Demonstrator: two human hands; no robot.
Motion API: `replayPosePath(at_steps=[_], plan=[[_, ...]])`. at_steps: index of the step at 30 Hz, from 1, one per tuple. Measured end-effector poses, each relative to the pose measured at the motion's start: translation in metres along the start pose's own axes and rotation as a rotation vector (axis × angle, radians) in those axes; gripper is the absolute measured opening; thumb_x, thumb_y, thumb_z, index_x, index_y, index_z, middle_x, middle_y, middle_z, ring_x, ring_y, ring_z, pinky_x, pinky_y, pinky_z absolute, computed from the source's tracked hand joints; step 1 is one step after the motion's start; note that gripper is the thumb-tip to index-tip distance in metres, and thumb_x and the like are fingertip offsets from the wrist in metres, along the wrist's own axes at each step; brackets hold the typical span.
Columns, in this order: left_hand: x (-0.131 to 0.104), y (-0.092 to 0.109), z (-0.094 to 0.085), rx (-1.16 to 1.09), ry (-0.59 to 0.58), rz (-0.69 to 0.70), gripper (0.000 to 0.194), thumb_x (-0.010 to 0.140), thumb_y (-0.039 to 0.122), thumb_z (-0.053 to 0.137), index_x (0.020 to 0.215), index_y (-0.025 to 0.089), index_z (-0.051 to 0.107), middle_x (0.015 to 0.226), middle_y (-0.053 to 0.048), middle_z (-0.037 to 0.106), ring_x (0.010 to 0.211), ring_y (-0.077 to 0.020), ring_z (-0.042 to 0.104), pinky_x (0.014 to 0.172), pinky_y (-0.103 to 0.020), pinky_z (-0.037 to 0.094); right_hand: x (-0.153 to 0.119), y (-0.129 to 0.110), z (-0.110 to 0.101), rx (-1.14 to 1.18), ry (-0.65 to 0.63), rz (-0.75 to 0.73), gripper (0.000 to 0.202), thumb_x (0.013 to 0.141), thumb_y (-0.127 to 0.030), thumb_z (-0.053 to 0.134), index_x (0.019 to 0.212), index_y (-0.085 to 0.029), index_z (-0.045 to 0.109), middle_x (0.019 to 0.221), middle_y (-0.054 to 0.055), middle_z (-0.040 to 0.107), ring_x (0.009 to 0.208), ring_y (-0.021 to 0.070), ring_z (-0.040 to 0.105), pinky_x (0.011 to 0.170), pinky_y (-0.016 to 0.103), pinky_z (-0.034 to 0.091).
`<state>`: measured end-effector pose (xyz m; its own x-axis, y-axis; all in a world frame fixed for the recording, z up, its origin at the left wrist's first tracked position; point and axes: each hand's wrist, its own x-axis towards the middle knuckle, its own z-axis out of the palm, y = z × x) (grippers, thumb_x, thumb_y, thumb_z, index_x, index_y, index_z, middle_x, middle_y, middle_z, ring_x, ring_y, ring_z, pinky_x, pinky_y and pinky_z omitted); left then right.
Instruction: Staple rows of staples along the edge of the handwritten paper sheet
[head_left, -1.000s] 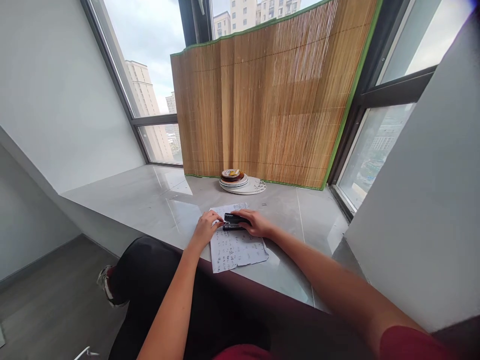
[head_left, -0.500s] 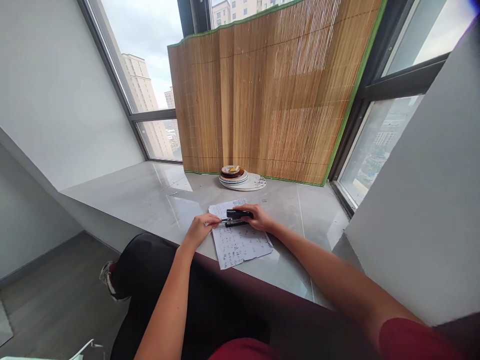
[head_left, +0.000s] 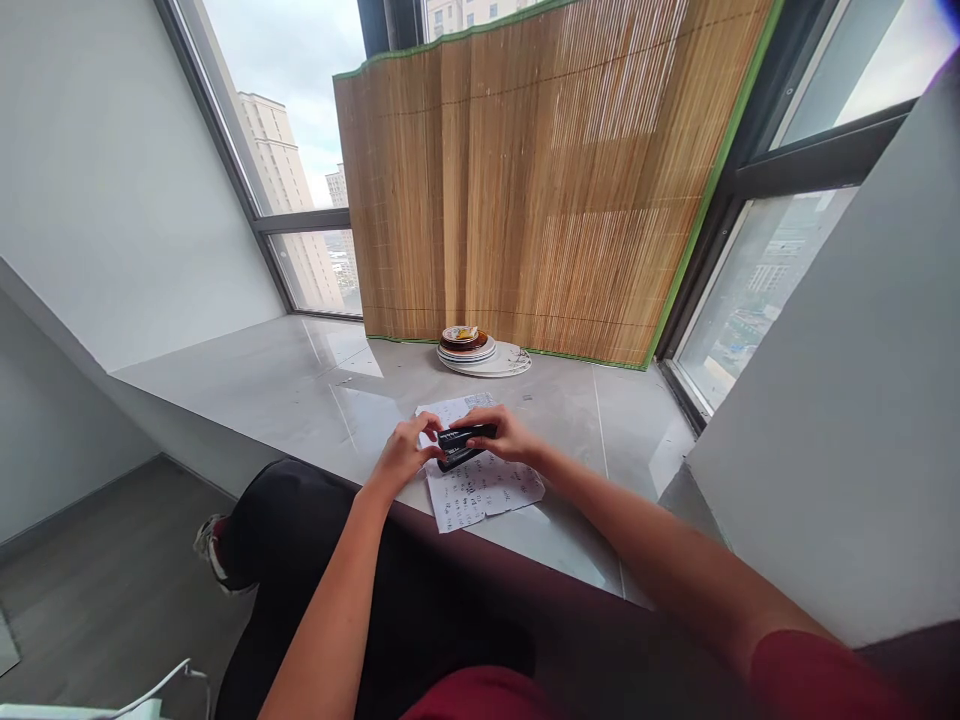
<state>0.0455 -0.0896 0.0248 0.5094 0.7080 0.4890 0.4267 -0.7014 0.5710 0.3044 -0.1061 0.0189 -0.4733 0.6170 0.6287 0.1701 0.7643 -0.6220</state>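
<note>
A: Where do we find the stapler (head_left: 469, 433)?

B: We find it over the upper part of the paper (head_left: 487, 492), near the front edge of the ledge (head_left: 247, 372). It is black, with pale lettering, and its two long halves stand a little apart towards the left end. We cannot tell whether it rests on the sheet

A: And the grip?

B: We record the right hand (head_left: 511, 436) clamped on the right end of the stapler, fingers over the top and thumb in front. The left hand (head_left: 405, 456) is at the other end, its thumb and forefinger apart on either side of the tip; we cannot tell whether they press on it

A: What condition is the paper in?

B: We note handwriting in dark ink and a ragged lower edge

A: Anything else on the ledge?

B: We see a stack of plates (head_left: 466, 356) behind the paper, well apart from both hands, the smallest on top. Just behind them we note an upright bamboo screen (head_left: 536, 200), edged in green, in front of the window (head_left: 315, 115)
</note>
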Motion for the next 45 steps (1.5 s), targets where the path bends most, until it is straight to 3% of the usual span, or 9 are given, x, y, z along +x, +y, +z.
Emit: replayPosePath(at_steps=[6,10,13,17,20,23,27,34,45], plan=[[-0.001,-0.005,0.012,0.108,0.057,-0.077,0.036,0.088,0.024,0.079,0.121,0.024,0.065,0.123,-0.009,0.071,0.117,-0.0291,0.067,0.103,-0.043,0.052,-0.004,0.009,-0.012,-0.015,0.07,0.112,0.049,0.09,-0.057,0.079,0.123,-0.021,0.08,0.115,0.012,0.082,0.104,0.0295,0.077,0.097,0.047,0.061],[-0.003,-0.007,0.023,0.206,-0.171,-0.009,0.039,0.099,0.033,0.068,0.137,0.027,0.068,0.153,-0.012,0.061,0.144,-0.0346,0.053,0.121,-0.05,0.041,-0.02,0.016,-0.055,-0.009,0.282,0.254,0.05,0.085,-0.055,0.084,0.122,-0.021,0.081,0.12,0.013,0.081,0.113,0.0344,0.076,0.105,0.058,0.059],[-0.005,-0.01,0.02,0.276,-0.206,-0.031,0.025,0.098,0.029,0.065,0.12,0.027,0.077,0.145,-0.01,0.067,0.14,-0.0369,0.057,0.121,-0.053,0.04,-0.042,0.019,-0.093,-0.057,0.38,0.339,0.05,0.082,-0.053,0.086,0.122,-0.022,0.082,0.121,0.012,0.081,0.116,0.036,0.075,0.108,0.064,0.057],[-0.007,-0.005,0.01,0.256,-0.135,-0.035,0.011,0.096,0.028,0.066,0.101,0.023,0.075,0.118,-0.009,0.074,0.114,-0.0317,0.068,0.109,-0.045,0.05,-0.063,0.018,-0.121,-0.143,0.277,0.441,0.048,0.08,-0.048,0.087,0.119,-0.02,0.083,0.118,0.012,0.082,0.113,0.0377,0.076,0.107,0.063,0.058],[-0.007,0.004,0.014,0.197,-0.19,-0.005,0.017,0.099,0.031,0.064,0.111,0.023,0.073,0.126,-0.009,0.072,0.12,-0.0308,0.066,0.111,-0.043,0.049,-0.062,0.018,-0.118,-0.173,0.158,0.452,0.046,0.082,-0.045,0.086,0.121,-0.022,0.083,0.119,0.011,0.082,0.113,0.0371,0.077,0.107,0.058,0.058],[-0.007,0.011,0.025,0.179,-0.309,0.023,0.033,0.103,0.035,0.063,0.135,0.03,0.07,0.152,-0.008,0.061,0.148,-0.0341,0.05,0.126,-0.052,0.034,-0.054,0.016,-0.109,-0.188,0.039,0.398,0.047,0.086,-0.046,0.083,0.127,-0.025,0.08,0.124,0.009,0.081,0.118,0.0359,0.075,0.108,0.055,0.057],[-0.008,0.011,0.032,0.184,-0.355,-0.005,0.041,0.105,0.027,0.059,0.144,0.037,0.067,0.162,-0.005,0.054,0.156,-0.0349,0.041,0.129,-0.062,0.028,-0.046,0.008,-0.101,-0.193,-0.042,0.35,0.047,0.09,-0.047,0.079,0.132,-0.025,0.078,0.127,0.008,0.08,0.116,0.0339,0.075,0.106,0.053,0.057],[-0.006,0.02,0.033,0.206,-0.426,-0.02,0.066,0.097,0.009,0.055,0.15,0.048,0.061,0.169,-0.001,0.045,0.161,-0.0392,0.031,0.124,-0.08,0.018,-0.041,0.003,-0.085,-0.148,-0.035,0.385,0.043,0.09,-0.043,0.078,0.13,-0.026,0.078,0.132,0.008,0.078,0.125,0.0349,0.071,0.112,0.055,0.053],[-0.004,0.033,0.032,0.174,-0.46,-0.059,0.066,0.095,0.007,0.056,0.147,0.048,0.064,0.172,-0.001,0.041,0.162,-0.0454,0.024,0.117,-0.09,0.011,-0.038,0.0,-0.079,-0.12,-0.074,0.401,0.043,0.093,-0.044,0.074,0.132,-0.026,0.076,0.136,0.009,0.076,0.128,0.0338,0.068,0.115,0.055,0.051]])
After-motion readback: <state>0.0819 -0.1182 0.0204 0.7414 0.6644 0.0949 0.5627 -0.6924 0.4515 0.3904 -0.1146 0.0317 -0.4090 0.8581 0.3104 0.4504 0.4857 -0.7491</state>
